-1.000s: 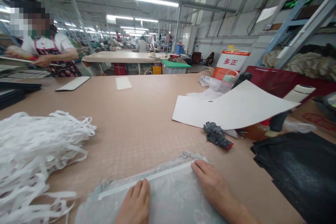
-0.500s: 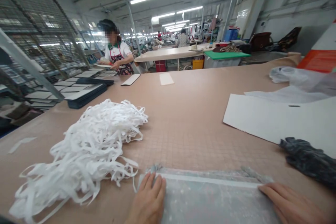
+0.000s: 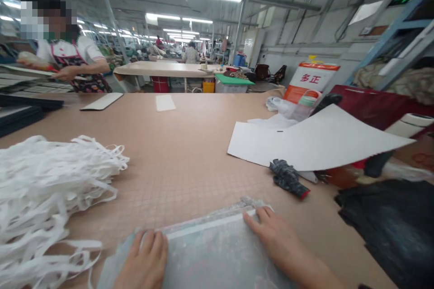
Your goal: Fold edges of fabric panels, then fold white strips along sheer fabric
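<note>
A pale grey, thin fabric (image 3: 210, 253) with a white band (image 3: 206, 224) along its far edge lies at the near edge of the table. My left hand (image 3: 145, 257) rests flat on the fabric's left part, fingers extended beside the end of the band. On the right, my right hand (image 3: 274, 235) lies on the far right corner, its fingers spread over the band's end. Neither hand is wrapped round anything. A large tangle of white strips (image 3: 57, 180) is left of my left hand.
The brown table (image 3: 190, 144) holds a white board (image 3: 288, 144), a dark crumpled cloth (image 3: 288, 178), a black pile (image 3: 389, 226) and a small pale card (image 3: 165, 103). Dark stacked pieces (image 3: 20, 117) lie at the left. A person in an apron (image 3: 76, 63) stands beyond them.
The view has swung right, bringing the black pile and red-and-white container into sight. The fabric now lies at a slant, and my right hand has moved onto its far right corner.
</note>
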A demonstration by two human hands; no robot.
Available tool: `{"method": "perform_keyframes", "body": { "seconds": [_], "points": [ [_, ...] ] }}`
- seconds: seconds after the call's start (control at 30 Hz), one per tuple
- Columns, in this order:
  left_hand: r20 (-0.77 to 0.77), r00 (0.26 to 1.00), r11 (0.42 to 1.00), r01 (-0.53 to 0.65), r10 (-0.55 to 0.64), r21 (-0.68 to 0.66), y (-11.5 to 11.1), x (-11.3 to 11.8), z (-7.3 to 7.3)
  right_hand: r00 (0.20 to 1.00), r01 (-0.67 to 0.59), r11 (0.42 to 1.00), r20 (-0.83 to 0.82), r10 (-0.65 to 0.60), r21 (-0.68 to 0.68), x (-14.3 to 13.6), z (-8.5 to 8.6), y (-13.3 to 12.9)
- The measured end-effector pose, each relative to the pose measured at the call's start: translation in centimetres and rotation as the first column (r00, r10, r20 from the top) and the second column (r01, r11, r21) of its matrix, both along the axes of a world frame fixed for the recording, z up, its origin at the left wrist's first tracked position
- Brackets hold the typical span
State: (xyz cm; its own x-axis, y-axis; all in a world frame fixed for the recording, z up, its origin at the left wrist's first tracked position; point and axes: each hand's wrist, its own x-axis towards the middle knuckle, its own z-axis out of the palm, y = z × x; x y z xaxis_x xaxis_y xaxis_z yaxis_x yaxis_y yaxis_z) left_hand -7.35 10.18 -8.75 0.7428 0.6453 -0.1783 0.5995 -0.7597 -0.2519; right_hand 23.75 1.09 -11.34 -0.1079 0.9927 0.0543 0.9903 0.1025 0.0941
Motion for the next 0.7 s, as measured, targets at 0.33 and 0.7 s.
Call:
{"method": "perform_keyframes", "body": {
  "seconds": [0.33, 0.7],
  "points": [
    [0.188, 0.961, 0.96, 0.235, -0.205, -0.154, -0.5, 14.2, 0.4, 0.905, 0.089, 0.992, -0.423, -0.042, 0.094, 2.0, 0.2, -0.2],
    [0.471, 0.882, 0.952, 0.143, 0.002, -0.271, 0.1, 22.1, -0.6, 0.793, 0.362, 0.929, -0.498, -0.352, -0.081, 5.4, -0.5, 0.7]
  ]
}}
